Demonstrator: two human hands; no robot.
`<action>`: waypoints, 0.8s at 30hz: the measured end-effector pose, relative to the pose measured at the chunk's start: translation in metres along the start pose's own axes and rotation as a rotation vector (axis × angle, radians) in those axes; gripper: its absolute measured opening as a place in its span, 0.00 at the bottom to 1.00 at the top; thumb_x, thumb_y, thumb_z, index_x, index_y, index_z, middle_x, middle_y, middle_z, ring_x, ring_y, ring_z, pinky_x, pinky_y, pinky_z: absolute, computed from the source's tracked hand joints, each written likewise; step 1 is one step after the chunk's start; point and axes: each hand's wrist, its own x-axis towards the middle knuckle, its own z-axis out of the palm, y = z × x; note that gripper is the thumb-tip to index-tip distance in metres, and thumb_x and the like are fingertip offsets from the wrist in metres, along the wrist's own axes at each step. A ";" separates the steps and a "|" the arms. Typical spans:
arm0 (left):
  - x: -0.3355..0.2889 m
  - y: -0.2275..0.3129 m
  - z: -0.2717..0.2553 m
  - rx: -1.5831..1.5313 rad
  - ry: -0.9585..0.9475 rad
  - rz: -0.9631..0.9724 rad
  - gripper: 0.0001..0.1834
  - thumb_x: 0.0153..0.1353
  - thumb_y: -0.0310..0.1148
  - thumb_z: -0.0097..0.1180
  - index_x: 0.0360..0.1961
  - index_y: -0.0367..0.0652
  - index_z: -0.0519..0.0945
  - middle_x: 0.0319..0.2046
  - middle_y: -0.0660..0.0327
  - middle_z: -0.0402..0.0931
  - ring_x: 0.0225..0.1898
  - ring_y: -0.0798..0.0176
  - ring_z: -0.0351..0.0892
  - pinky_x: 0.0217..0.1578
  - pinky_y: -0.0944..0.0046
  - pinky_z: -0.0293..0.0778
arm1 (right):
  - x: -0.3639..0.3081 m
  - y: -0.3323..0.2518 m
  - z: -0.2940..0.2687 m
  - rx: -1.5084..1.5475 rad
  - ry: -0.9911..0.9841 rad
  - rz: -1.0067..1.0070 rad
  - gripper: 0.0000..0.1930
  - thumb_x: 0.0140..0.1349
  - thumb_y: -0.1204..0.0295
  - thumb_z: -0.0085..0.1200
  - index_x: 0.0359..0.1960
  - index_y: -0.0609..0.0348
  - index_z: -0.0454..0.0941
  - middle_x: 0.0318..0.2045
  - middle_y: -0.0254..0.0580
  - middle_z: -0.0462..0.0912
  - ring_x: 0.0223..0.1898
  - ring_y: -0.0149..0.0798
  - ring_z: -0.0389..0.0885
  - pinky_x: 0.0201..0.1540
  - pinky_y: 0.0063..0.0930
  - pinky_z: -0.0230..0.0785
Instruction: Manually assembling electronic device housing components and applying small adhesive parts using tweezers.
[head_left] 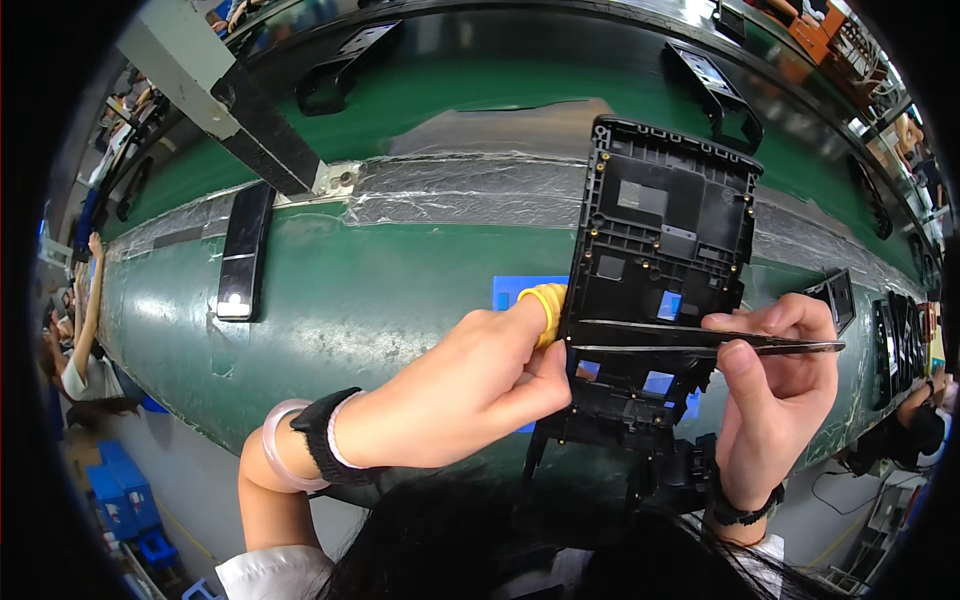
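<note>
My left hand point(460, 385) grips the left edge of a black plastic device housing point(625, 290), held upright above the bench. A yellow finger cot point(549, 305) covers a fingertip of that hand. Ribs, small brass-coloured inserts and several cut-out openings show on the housing's inner face. Closed around a pair of dark metal tweezers point(790, 346), my right hand point(775, 400) is at the housing's right side. The tweezers' two arms lie across the front of the housing, with their tips near its left edge. Behind the housing, a blue sheet point(508, 287) is partly hidden.
A black handheld device point(243, 260) lies on the green bench point(390, 290) at the left, near a metal post point(225, 100). Further black devices point(715, 85) rest on the green belt beyond. Several black parts point(893, 350) stand at the right. Other people work at both sides.
</note>
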 end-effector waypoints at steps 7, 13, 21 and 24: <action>0.000 0.001 0.003 -0.909 -0.152 -0.046 0.23 0.53 0.28 0.35 0.51 0.41 0.47 0.41 0.61 0.61 0.39 0.68 0.64 0.36 0.70 0.63 | 0.005 0.003 -0.011 0.221 0.056 0.125 0.13 0.42 0.82 0.48 0.31 0.65 0.61 0.24 0.45 0.72 0.28 0.33 0.72 0.30 0.18 0.63; 0.006 -0.003 0.012 -1.311 -0.241 0.021 0.26 0.54 0.29 0.33 0.52 0.42 0.40 0.48 0.59 0.50 0.49 0.64 0.53 0.47 0.62 0.52 | 0.008 0.010 -0.015 0.093 -0.025 0.000 0.13 0.41 0.77 0.50 0.30 0.65 0.63 0.24 0.46 0.73 0.34 0.38 0.70 0.47 0.35 0.50; 0.003 0.004 0.001 -1.092 -0.059 0.168 0.29 0.47 0.20 0.42 0.50 0.38 0.45 0.48 0.54 0.51 0.49 0.61 0.52 0.49 0.63 0.48 | -0.007 -0.019 -0.012 -0.113 -0.020 -0.445 0.08 0.47 0.75 0.44 0.25 0.60 0.57 0.23 0.43 0.66 0.25 0.43 0.72 0.27 0.31 0.70; -0.002 -0.001 0.004 -0.924 0.102 0.214 0.33 0.42 0.13 0.44 0.48 0.40 0.45 0.47 0.56 0.52 0.48 0.61 0.54 0.46 0.61 0.55 | -0.020 -0.022 -0.003 -0.321 -0.257 -0.672 0.10 0.46 0.77 0.45 0.24 0.61 0.55 0.25 0.44 0.62 0.25 0.46 0.72 0.29 0.29 0.70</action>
